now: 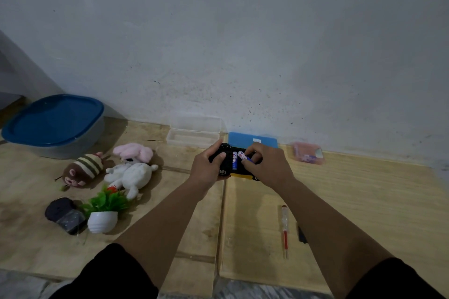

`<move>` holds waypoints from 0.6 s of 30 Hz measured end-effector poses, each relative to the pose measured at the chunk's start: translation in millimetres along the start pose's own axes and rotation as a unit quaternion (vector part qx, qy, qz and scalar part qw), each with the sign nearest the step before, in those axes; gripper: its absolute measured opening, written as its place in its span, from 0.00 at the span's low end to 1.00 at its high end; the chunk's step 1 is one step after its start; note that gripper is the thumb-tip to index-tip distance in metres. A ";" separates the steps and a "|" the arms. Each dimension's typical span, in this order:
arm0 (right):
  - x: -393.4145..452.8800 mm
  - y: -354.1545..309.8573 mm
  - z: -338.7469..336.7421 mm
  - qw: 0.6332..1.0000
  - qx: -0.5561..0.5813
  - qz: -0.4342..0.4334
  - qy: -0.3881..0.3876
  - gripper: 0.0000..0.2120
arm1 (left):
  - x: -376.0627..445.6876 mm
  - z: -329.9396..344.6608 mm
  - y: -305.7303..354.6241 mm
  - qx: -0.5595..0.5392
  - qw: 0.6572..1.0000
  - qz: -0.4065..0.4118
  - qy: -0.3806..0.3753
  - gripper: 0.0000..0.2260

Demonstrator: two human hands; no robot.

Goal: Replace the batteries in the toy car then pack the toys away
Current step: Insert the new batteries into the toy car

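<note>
A black and yellow toy car (227, 165) is held upside down above the wooden floor, its battery bay facing up. My left hand (208, 167) grips the car's left end. One blue and white battery (234, 160) lies in the bay. My right hand (264, 165) pinches a second battery (243, 156), which sits tilted at the bay. Plush toys lie to the left: a pink one (133, 152), a white one (132, 175) and a brown striped one (82, 170).
A tub with a blue lid (53, 124) stands at the far left. A clear open case (194, 131), a blue case (252, 139) and a pink packet (307, 153) line the wall. A red screwdriver (284, 230), a small black part (301, 233), a potted fake plant (103, 211) and a dark object (64, 215) lie nearby.
</note>
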State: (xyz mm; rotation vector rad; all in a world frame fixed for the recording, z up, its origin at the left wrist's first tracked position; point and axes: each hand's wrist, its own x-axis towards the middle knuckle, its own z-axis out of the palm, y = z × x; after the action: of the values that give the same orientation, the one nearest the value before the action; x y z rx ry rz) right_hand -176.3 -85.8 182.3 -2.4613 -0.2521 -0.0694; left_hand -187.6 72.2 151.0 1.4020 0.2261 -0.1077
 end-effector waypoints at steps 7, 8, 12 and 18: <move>1.6 -2.0 3.1 1.000 -0.013 -0.001 -0.014 0.14 | 2.0 2.7 3.8 0.001 1.000 -0.002 -0.001 0.20; 1.7 -3.6 2.9 1.000 -0.014 0.003 -0.024 0.16 | 1.9 3.4 4.0 0.005 1.000 -0.001 -0.004 0.20; 2.1 -4.3 0.3 0.999 0.002 0.000 -0.045 0.15 | 3.7 1.3 5.9 0.013 1.000 0.006 -0.009 0.20; 7.5 -1.8 -5.4 0.999 -0.033 -0.004 -0.026 0.22 | 4.9 -2.6 7.3 0.021 1.000 0.012 -0.014 0.19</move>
State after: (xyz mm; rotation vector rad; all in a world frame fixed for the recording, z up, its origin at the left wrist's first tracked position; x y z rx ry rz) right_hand -169.2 -86.5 188.5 -2.5300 -0.2872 -0.0184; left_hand -181.5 76.4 156.6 1.4430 0.1843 -0.1135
